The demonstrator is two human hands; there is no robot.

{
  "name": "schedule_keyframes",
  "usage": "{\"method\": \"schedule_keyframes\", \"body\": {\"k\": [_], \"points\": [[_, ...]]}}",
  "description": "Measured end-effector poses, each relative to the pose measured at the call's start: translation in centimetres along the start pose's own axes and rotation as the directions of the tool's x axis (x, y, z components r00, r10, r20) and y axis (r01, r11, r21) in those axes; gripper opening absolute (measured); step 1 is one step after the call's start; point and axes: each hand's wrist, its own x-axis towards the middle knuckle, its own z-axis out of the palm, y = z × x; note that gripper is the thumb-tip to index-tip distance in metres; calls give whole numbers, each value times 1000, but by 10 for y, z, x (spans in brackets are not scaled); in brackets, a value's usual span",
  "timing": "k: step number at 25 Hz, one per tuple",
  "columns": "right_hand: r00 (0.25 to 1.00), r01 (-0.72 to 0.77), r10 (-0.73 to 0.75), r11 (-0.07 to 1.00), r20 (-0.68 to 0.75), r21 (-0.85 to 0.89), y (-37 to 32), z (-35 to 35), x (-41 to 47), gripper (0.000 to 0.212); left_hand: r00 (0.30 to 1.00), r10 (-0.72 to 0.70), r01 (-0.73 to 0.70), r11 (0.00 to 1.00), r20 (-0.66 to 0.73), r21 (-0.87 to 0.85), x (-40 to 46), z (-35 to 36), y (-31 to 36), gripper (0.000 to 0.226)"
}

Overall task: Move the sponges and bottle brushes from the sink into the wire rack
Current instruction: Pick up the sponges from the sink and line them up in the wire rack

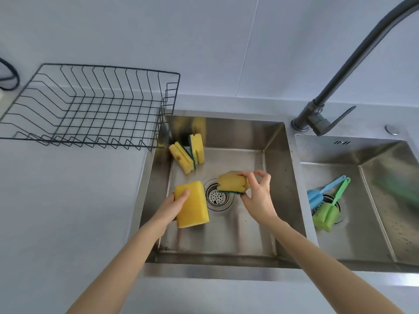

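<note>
My left hand (pixel 174 206) grips a plain yellow sponge (pixel 192 206) over the left basin of the steel sink (pixel 276 155). My right hand (pixel 258 196) pinches a yellow sponge with a green scouring side (pixel 232 183) above the drain. Two more yellow-and-green sponges (pixel 181 156) (pixel 196 148) lean together in the basin's far left corner. A blue bottle brush (pixel 317 196) and a green bottle brush (pixel 328 211) lie crossed over the right basin's drain. The black wire rack (pixel 90 105) stands on the counter to the left, with nothing in it.
A dark grey tap (pixel 322 114) rises between the basins and arches off to the upper right. The left drain strainer (pixel 217 197) shows between my hands. A black cable (pixel 10 75) loops at the far left wall. The rack's right end overhangs the sink's corner.
</note>
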Motion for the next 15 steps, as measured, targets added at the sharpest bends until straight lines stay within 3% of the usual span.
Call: {"method": "schedule_keyframes", "body": {"k": [5,9,15], "points": [[985,30,-63,980,161,198,-18,-2,-18,49,997,75,-72,994,36,-83,-22,-5,9,59],[960,-24,-65,950,273,310,-28,-2,-30,45,993,114,-115,989,-14,-94,-35,-8,8,54],[960,-82,-3,953,280,290,-38,-3,-39,38,984,176,-178,983,-40,-45,-46,-10,8,31]]}}
